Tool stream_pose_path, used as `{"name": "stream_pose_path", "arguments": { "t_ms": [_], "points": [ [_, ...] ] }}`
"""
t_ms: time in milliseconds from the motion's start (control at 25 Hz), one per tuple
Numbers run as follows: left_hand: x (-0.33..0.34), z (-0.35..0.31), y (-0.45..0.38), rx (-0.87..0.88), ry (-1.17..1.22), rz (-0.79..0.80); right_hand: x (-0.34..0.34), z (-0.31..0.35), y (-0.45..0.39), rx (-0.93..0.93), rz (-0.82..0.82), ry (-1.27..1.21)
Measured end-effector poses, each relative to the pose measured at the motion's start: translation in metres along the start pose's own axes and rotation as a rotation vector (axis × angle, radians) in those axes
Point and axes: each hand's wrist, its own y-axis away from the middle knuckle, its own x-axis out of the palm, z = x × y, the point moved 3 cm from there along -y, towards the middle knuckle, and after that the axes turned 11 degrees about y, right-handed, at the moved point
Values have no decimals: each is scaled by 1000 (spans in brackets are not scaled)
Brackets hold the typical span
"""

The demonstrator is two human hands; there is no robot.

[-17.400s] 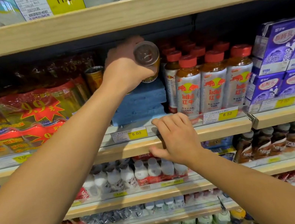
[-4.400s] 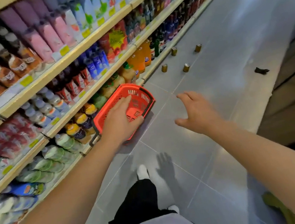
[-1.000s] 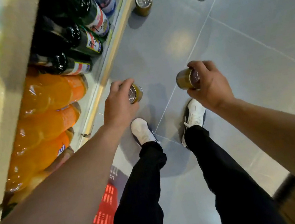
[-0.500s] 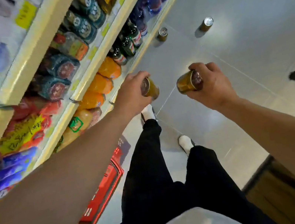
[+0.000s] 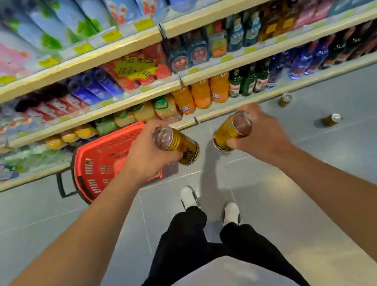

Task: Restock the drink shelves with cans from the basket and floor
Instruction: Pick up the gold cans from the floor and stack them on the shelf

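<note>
My left hand (image 5: 150, 156) grips a gold can (image 5: 179, 145) tilted on its side, lid toward me. My right hand (image 5: 260, 136) grips a second gold can (image 5: 229, 133), also tilted. Both cans are held at waist height in front of me, a short gap between them. The red basket (image 5: 98, 168) sits on the floor against the bottom shelf, just left of my left hand. Two more gold cans stand on the floor at the right: one (image 5: 285, 99) by the shelf base, another (image 5: 332, 119) further out.
Drink shelves (image 5: 104, 63) run across the top of the view, packed with bottles and cartons; orange bottles (image 5: 201, 93) sit on the lowest tier. Grey tiled floor (image 5: 338, 180) spreads below. My legs and white shoes (image 5: 189, 196) stand in the middle.
I have straightened up and turned to face the shelves, and both hands have kept their cans. The basket now lies ahead at the left instead of beside my legs.
</note>
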Motion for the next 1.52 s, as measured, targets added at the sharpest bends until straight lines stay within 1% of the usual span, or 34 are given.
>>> {"name": "stream_pose_path", "arguments": {
  "t_ms": [120,200,240,360,440,520,680,800,960,1120,1200,1400,1520],
  "points": [
    [-60,16,63,-22,287,-201,22,80,11,-218,19,1],
    [-98,27,100,-12,410,-323,40,134,19,-368,23,7],
    [-120,37,120,-9,470,-389,53,162,25,-400,57,12],
    [-183,72,182,8,649,-554,98,244,50,-464,178,-15],
    [-221,98,219,29,769,-630,131,292,70,-526,203,-50],
    [-257,120,255,41,851,-683,164,334,92,-551,194,-91],
    [-343,170,319,51,910,-780,231,417,130,-572,186,-141],
    [-396,192,346,42,925,-811,263,468,141,-587,182,-134],
    [-465,217,355,27,901,-860,295,541,136,-591,173,-123],
    [-530,235,329,58,881,-894,324,610,114,-612,191,-120],
    [-564,239,311,89,870,-914,335,647,99,-652,194,-122],
    [-666,232,263,131,813,-924,354,754,46,-666,277,-135],
    [-717,223,241,171,788,-933,357,805,22,-681,300,-158]
  ]
}}
